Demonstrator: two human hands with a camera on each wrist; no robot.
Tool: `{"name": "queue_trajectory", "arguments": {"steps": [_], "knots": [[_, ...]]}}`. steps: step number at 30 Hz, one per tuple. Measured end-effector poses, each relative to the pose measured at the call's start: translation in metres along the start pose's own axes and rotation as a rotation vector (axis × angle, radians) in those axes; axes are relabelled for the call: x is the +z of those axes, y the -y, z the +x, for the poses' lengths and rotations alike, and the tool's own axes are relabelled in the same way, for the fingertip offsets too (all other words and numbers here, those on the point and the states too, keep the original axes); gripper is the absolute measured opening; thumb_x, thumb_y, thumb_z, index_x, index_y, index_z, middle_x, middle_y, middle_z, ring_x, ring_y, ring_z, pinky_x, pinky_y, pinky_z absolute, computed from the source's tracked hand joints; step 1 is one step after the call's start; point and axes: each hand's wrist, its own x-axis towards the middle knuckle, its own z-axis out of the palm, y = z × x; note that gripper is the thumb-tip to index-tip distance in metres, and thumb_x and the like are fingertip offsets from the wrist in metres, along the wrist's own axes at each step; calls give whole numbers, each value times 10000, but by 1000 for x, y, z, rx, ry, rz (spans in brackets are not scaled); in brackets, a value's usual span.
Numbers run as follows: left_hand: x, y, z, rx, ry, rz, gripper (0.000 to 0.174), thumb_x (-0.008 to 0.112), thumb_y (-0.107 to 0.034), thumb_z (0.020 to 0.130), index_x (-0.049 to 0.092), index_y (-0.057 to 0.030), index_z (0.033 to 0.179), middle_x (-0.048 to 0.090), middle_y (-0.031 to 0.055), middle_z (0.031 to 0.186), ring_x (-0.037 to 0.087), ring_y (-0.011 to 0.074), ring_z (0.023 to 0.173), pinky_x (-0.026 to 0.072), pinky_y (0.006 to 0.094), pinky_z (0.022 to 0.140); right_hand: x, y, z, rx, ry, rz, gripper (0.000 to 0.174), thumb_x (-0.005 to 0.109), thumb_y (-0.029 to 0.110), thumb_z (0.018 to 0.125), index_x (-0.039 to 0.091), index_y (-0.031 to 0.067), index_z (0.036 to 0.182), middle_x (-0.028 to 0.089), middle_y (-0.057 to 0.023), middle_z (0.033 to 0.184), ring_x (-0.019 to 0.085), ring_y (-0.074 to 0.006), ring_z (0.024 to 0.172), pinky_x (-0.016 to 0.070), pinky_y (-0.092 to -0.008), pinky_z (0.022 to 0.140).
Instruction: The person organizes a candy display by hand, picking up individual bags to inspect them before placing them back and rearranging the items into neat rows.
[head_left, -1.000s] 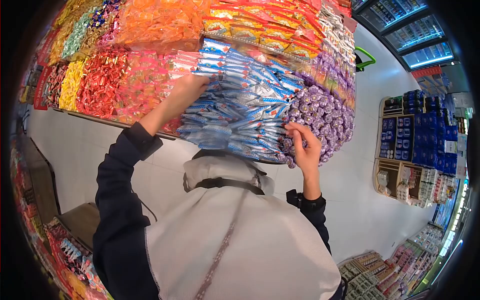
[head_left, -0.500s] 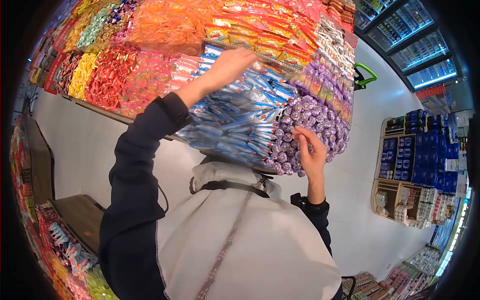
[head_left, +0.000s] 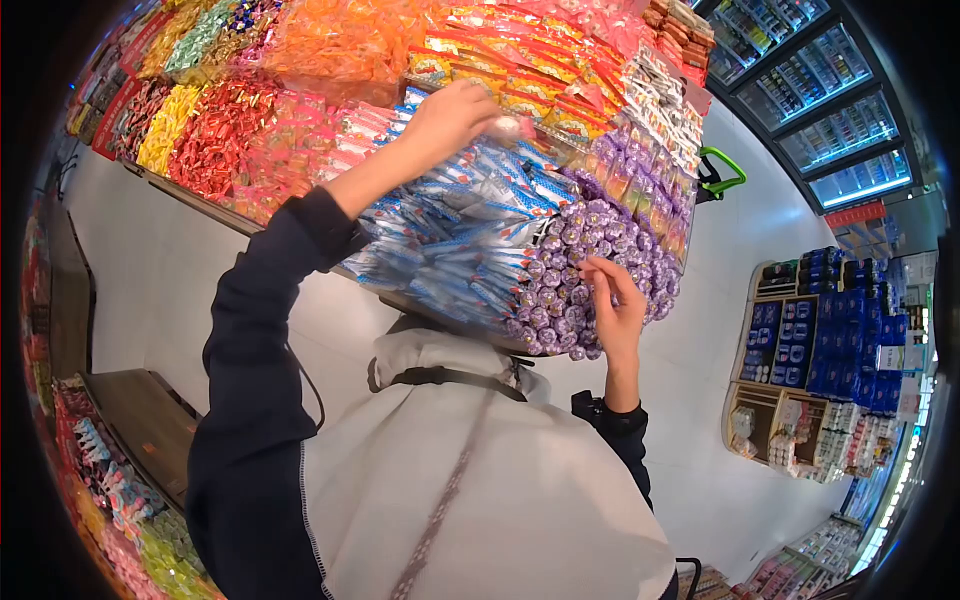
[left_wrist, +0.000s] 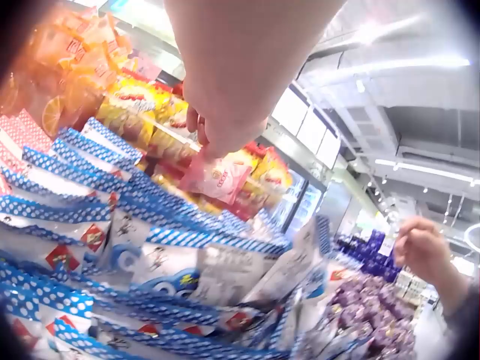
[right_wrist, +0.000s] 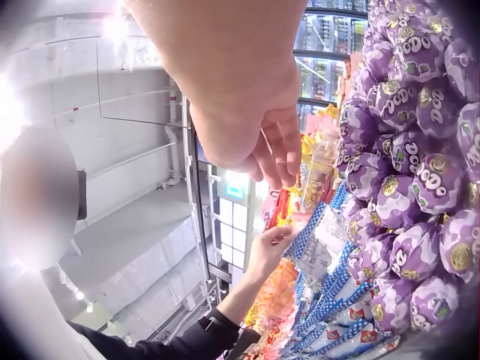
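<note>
At the far edge of the blue-and-white dotted candy packets (head_left: 450, 215), my left hand (head_left: 455, 120) pinches a small pink candy packet (left_wrist: 217, 180). Its fingertips are partly hidden behind the hand in the left wrist view. Yellow-and-red snack bags (left_wrist: 135, 105) lie just behind that packet. My right hand (head_left: 618, 300) hovers over the purple-wrapped round candies (right_wrist: 420, 180), its fingers loosely bent and nothing visible between them. The candies are heaped at the right end of the blue-and-white packets.
Red (head_left: 215, 135), yellow (head_left: 168, 130) and orange (head_left: 330, 45) wrapped candies fill the display to the left. A green handle (head_left: 725, 172) stands beyond its right side. Shelves with blue packages (head_left: 850, 330) and lit drink coolers (head_left: 830, 110) are farther right.
My left hand has moved right and away from me across the blue-and-white packets and taken hold of the pink packet. The right hand stays over the purple candies.
</note>
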Motion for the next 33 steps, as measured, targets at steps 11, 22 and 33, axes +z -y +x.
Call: {"name": "queue_trajectory", "arguments": {"steps": [11,22,33], "knots": [[-65,-106,-6,-52,223,-692,144,601,14,743,605,-9,885,540,87,802,551,206,743,444,293,648,19,51,41,49,235,518,190,511,23,866,510,-45,1043,590,-123,978,574,-138,848,466,-247,738],[-68,-126,-13,-387,181,-985,75,580,-9,752,602,18,818,549,70,754,552,119,554,448,259,557,23,44,25,190,170,694,61,524,30,857,509,-26,877,614,-125,834,604,-132,648,515,-239,564],[-69,-132,-28,506,-71,-418,114,602,-19,724,602,-11,838,555,96,921,578,244,843,515,304,681,15,53,27,456,397,1129,295,421,229,920,491,-37,1025,558,-172,1031,594,-228,879,520,-300,689]]}}
